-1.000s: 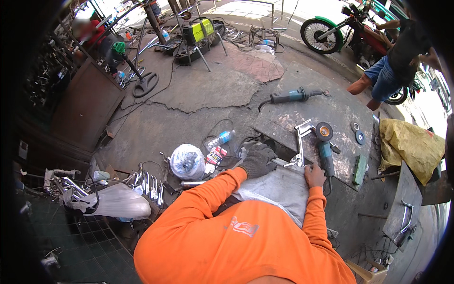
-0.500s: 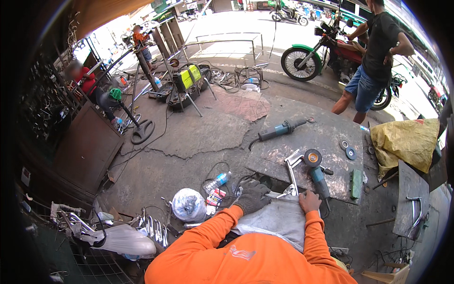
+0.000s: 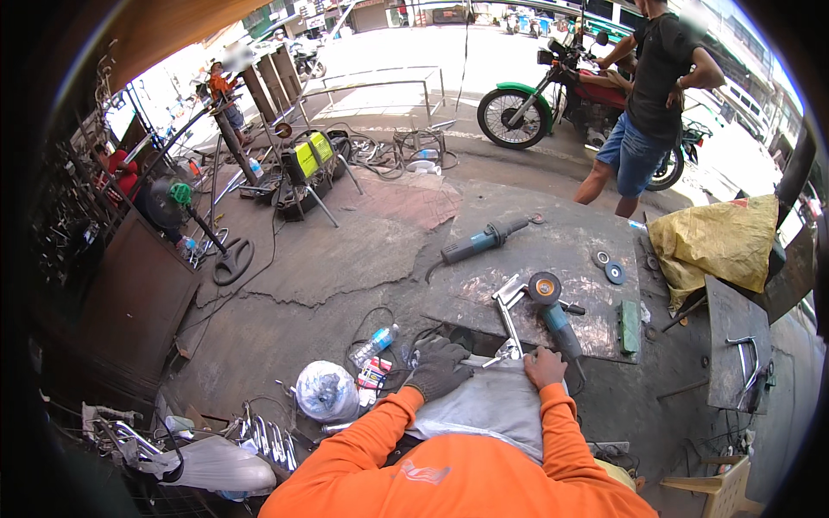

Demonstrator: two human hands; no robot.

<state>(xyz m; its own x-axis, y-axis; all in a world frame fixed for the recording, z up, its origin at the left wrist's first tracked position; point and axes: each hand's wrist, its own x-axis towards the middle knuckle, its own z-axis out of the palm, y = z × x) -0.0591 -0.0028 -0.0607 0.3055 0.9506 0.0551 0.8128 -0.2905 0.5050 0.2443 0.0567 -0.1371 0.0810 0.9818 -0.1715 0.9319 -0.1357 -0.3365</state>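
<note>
A grey cloth [image 3: 488,399] lies spread over my lap, its far edge stretched between my hands. My left hand [image 3: 439,369], in a dark knitted glove, is closed on the far left corner. My bare right hand [image 3: 544,369] has its fingers curled over the far right corner. Just beyond the cloth, a bent shiny metal tube piece [image 3: 509,319] reaches onto a dark metal plate [image 3: 466,298]. Right of the tube lies an angle grinder [image 3: 557,324] with an orange-brown disc. A second angle grinder [image 3: 473,246] lies farther back.
Loose discs [image 3: 614,273] and a green block [image 3: 629,326] lie on the plate. A water bottle [image 3: 374,344] and a plastic-wrapped roll [image 3: 327,391] are at my left. A yellow sack [image 3: 712,246] sits at right. A person [image 3: 652,95] stands by a motorcycle [image 3: 553,99].
The whole scene has slid left in the picture as my view turned slightly right. Both hands keep their places at the cloth's far edge.
</note>
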